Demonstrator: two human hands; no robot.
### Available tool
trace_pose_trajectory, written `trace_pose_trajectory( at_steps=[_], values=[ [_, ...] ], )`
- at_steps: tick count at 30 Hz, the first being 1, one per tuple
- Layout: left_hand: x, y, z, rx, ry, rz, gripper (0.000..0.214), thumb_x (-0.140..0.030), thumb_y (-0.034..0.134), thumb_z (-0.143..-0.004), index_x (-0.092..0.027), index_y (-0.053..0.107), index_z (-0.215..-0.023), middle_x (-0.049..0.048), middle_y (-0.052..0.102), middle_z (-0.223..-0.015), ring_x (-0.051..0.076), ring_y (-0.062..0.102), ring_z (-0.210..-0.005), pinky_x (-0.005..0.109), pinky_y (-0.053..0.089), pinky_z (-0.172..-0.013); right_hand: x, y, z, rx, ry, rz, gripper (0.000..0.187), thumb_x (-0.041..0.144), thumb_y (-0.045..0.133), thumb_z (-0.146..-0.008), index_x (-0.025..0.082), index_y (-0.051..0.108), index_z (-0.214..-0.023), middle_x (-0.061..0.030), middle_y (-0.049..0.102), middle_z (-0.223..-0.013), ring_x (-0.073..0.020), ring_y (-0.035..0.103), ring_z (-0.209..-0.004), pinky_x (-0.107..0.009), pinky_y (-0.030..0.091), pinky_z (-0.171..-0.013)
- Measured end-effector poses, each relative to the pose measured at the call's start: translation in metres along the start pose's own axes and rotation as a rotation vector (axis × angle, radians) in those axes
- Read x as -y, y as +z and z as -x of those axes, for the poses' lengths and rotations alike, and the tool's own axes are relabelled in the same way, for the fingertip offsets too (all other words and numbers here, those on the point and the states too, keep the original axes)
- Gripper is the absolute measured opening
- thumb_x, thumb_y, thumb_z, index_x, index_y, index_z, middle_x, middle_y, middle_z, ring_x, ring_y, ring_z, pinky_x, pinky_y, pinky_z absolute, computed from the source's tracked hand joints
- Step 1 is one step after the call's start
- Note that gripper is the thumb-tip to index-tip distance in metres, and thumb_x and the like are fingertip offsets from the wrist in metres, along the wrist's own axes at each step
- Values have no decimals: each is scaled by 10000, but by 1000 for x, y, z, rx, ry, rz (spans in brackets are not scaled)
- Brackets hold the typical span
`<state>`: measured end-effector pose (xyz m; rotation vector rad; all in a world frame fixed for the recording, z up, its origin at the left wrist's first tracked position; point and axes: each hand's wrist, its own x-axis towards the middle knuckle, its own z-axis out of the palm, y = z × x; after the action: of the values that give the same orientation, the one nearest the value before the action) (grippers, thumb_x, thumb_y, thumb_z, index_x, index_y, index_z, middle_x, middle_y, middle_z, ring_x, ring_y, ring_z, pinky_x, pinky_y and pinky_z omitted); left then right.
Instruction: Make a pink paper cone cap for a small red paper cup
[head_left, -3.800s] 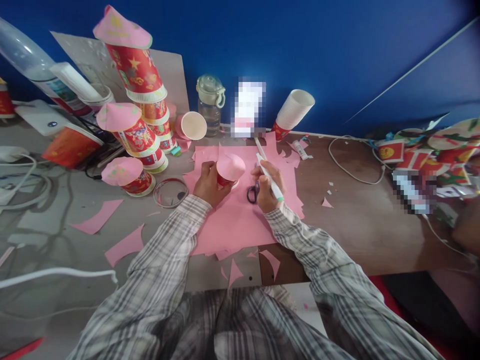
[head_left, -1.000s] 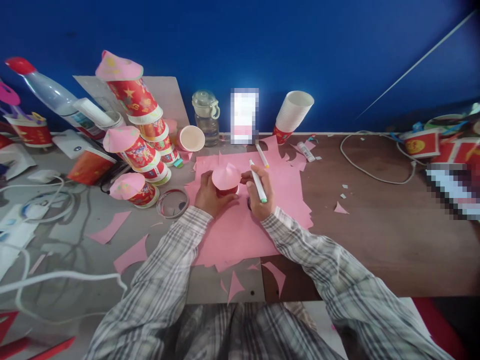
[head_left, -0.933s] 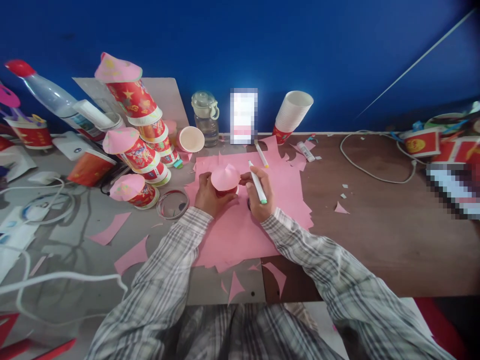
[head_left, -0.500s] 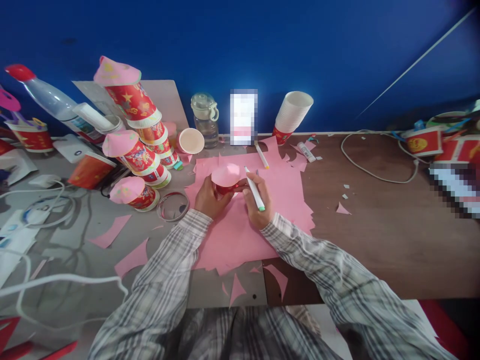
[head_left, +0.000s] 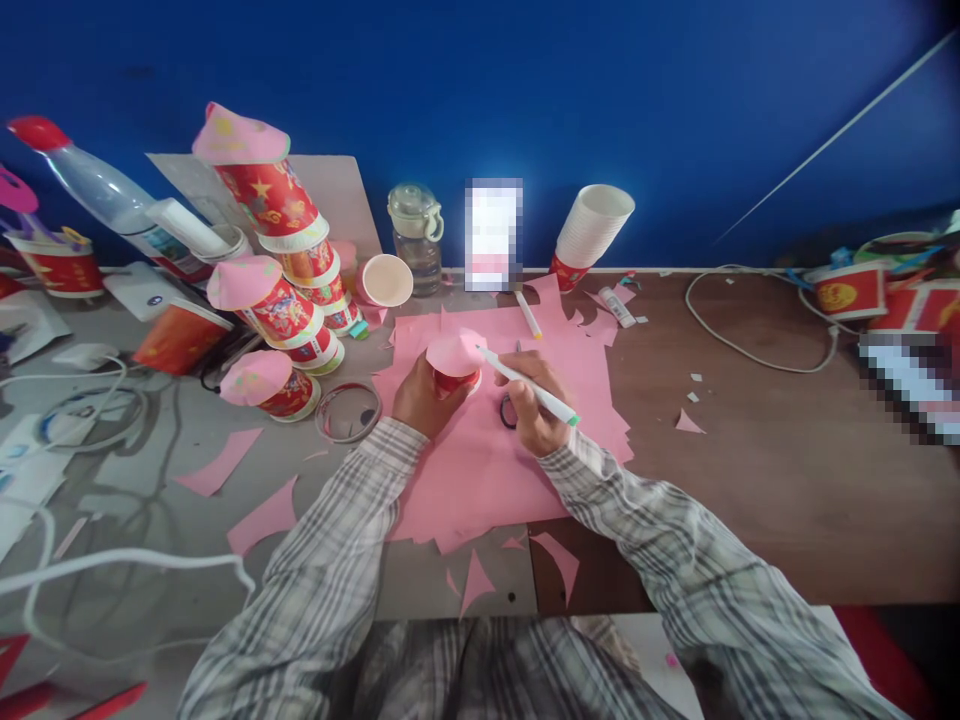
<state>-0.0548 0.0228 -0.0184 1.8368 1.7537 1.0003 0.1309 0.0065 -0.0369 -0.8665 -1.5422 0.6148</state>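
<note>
Over the pink sheets (head_left: pixel 450 480) near the middle of the desk, the left hand (head_left: pixel 421 398) curls its fingers round the left side of a red paper cup (head_left: pixel 451 382), gripping it below the pink paper cone (head_left: pixel 450 350) that caps it. The right hand (head_left: pixel 537 402) pinches a white marker (head_left: pixel 553 403) between thumb and fingers. The cup lies between the hands, inside the left one's grasp and just left of the right one; its cone faces up, and whether its base rests on the paper cannot be told. The marker's long axis slants from the cone down toward the right wrist, green end rearward, its tip at the cone's right edge, touching or just beside it; the view does not settle which

Just left of the right hand, a dark scissor handle (head_left: pixel 504 412) shows on the sheets. Beyond the hands lies a second marker (head_left: pixel 529 317), with a glue stick (head_left: pixel 618 306) to its right. Farther back stand a clear bottle (head_left: pixel 418 255) and a leaning stack of cups (head_left: pixel 591 235). Out to the left, a small coned cup (head_left: pixel 291 395) sits before a taller coned tower (head_left: pixel 270 205)
</note>
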Motion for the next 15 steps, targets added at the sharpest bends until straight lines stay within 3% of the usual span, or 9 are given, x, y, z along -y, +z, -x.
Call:
trace_pose_trajectory(
  at_steps=[6,15],
  values=[
    [-1,0,0,0,30,1,533,-440,644,-624,-203,441,-1056,49,606,-869,215,588,-713,360,484,-583,2,2,-7,-4,46,10,487,770,654,-1091,324,845,-1136,-73,816,-929,-301,796,-815,-571,771,-839],
    [-4,-2,0,27,15,38,569,-469,636,-620,-209,434,-1085,52,607,-857,206,581,-708,366,486,-588,7,1,-14,53,7,38,540,744,593,-1117,286,876,-1154,-81,765,-913,-279,752,-808,-499,736,-773]
  ],
)
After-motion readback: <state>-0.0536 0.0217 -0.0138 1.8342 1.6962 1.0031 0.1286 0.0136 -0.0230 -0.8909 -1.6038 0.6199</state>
